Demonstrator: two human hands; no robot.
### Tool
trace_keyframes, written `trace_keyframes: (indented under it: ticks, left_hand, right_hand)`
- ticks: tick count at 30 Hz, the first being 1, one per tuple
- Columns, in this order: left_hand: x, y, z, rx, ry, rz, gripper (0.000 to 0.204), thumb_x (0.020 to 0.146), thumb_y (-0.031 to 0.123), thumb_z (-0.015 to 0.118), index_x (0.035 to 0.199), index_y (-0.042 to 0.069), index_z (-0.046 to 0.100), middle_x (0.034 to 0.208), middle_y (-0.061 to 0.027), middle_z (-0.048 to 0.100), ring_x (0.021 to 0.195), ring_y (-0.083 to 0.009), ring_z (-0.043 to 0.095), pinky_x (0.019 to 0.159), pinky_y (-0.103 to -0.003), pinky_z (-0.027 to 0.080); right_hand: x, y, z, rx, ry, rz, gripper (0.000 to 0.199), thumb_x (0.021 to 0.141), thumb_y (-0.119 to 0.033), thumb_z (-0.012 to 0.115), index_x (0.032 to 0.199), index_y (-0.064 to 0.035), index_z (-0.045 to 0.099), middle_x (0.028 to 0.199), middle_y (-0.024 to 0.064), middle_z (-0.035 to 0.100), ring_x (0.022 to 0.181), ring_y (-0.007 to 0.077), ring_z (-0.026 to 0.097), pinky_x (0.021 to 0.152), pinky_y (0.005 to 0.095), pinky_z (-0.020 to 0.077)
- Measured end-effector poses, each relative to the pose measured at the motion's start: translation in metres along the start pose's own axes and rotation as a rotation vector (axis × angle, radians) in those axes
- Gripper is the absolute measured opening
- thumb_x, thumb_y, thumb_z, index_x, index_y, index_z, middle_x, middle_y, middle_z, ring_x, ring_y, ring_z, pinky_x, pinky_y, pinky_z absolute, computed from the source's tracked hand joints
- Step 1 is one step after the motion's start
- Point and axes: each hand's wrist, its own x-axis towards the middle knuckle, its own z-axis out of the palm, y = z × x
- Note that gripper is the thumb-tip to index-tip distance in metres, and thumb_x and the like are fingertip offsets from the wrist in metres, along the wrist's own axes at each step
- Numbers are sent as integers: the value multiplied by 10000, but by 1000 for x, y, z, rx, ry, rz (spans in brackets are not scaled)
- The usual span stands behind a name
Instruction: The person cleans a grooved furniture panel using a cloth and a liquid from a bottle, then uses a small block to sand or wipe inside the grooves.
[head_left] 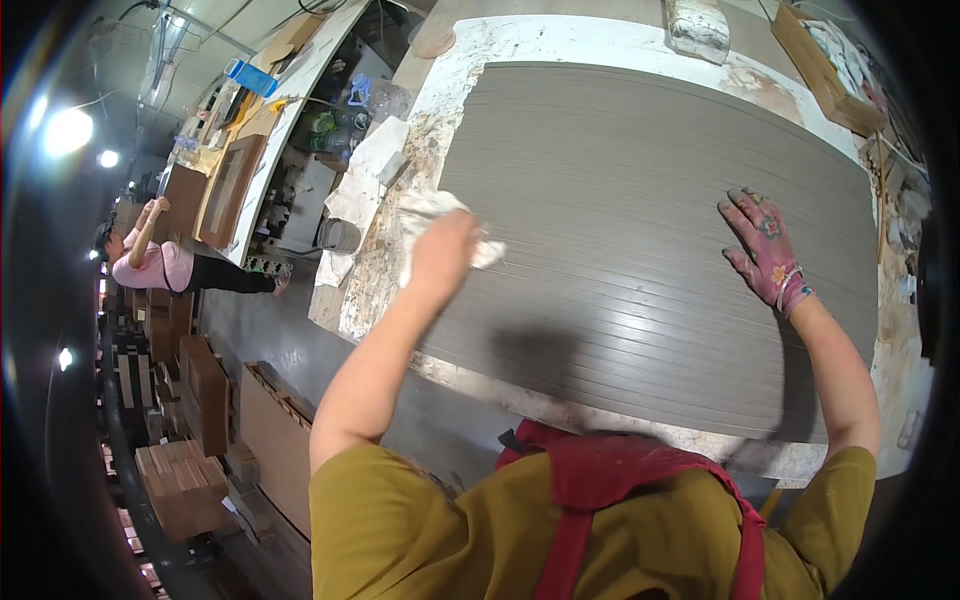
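Observation:
A large grey grooved panel [640, 200] lies flat on the workbench in front of me. My bare left hand [445, 250] is closed on a white cloth [428, 208] at the panel's left edge. Part of the cloth spreads beyond my fingers onto the stained bench. My right hand [765, 245], in a pink flowered glove marked with dark smudges, rests on the right part of the panel with its fingers spread. Nothing shows in it.
White stained sheeting [425, 130] borders the panel. A small pale block [393, 168] and a dark jar [339, 236] sit on the left. A wooden tray [825, 75] stands at the back right. Farther left, a person in pink [160, 262] works beside stacked boards [180, 485].

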Motion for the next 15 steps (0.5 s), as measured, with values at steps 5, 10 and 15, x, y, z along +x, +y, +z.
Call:
trace_keyframes:
  ticks: [5, 10, 15]
  left_hand:
    - [4, -20, -3, 162, -34, 77, 56, 807, 86, 551, 838, 49, 580, 887, -130, 593, 836, -320, 594, 709, -413, 497]
    - [4, -25, -10, 135, -22, -28, 96, 854, 105, 531, 905, 48, 590, 898, -134, 603, 865, -323, 597, 734, -443, 489]
    - [1, 3, -2, 194, -54, 63, 101, 815, 94, 585, 897, 54, 543, 868, -131, 600, 833, -339, 599, 702, -437, 496]
  right_hand:
    - [2, -5, -4, -18, -5, 1, 584, 842, -343, 569, 1363, -117, 435, 1406, 165, 407, 1322, 360, 346, 1116, 499, 216]
    - [1, -3, -3, -15, 0, -3, 572, 843, -342, 563, 1354, -111, 445, 1402, 171, 408, 1321, 363, 345, 1117, 497, 217]
    - [2, -4, -4, -3, 7, -6, 564, 846, -347, 562, 1344, -102, 457, 1399, 177, 408, 1317, 369, 346, 1116, 493, 220]
